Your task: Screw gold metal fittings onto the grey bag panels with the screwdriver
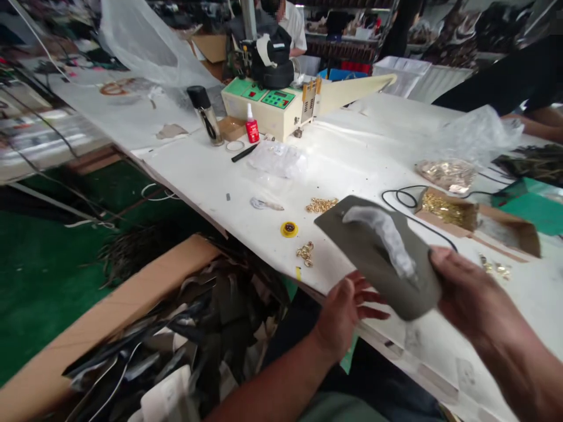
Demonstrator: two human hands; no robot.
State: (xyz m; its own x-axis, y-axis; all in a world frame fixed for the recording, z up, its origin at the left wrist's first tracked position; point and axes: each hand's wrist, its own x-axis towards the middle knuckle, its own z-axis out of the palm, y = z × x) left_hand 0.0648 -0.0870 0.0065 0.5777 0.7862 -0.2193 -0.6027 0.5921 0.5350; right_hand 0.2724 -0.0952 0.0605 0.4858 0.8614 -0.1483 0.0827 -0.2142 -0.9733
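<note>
Indoors, at a white table (352, 164) over green floor (39, 252), right hand (470, 290) clasps panel (372, 261), left hand (339, 316) half-open.

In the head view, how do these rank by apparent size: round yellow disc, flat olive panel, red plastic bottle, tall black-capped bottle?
Largest to smallest:
Flat olive panel, also nearest the camera
Tall black-capped bottle
Red plastic bottle
Round yellow disc

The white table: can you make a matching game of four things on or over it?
1. flat dark-grey panel
2. crinkled whitish curved piece
3. red bottle with white nozzle
4. round yellow piece with dark centre

A. by the cream-coloured boxy machine
B. held in the right hand
C. near gold metal pieces
D. on the panel's face

Pairs: 1-B, 2-D, 3-A, 4-C
</note>
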